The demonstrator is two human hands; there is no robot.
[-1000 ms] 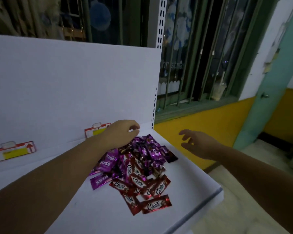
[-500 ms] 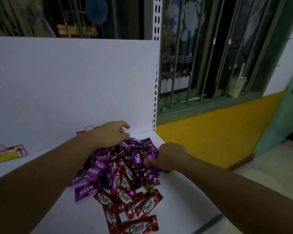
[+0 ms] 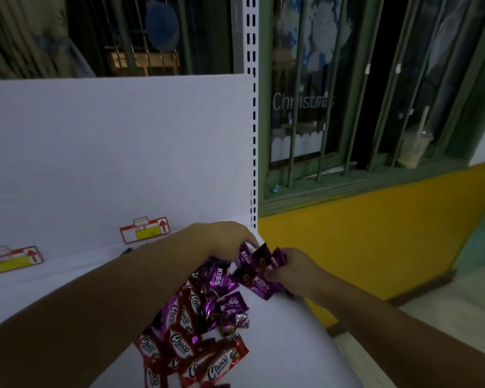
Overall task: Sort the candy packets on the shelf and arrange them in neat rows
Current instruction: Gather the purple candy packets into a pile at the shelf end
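**Sorting candy on a white shelf (image 3: 286,345)**

The shelf carries a loose pile (image 3: 196,326) of red and purple packets near its right end. The left hand (image 3: 221,236) reaches over the pile, fingertips on a purple bunch (image 3: 259,264); its grip cannot be told. The right hand (image 3: 297,268) clutches that bunch at the pile's far end.
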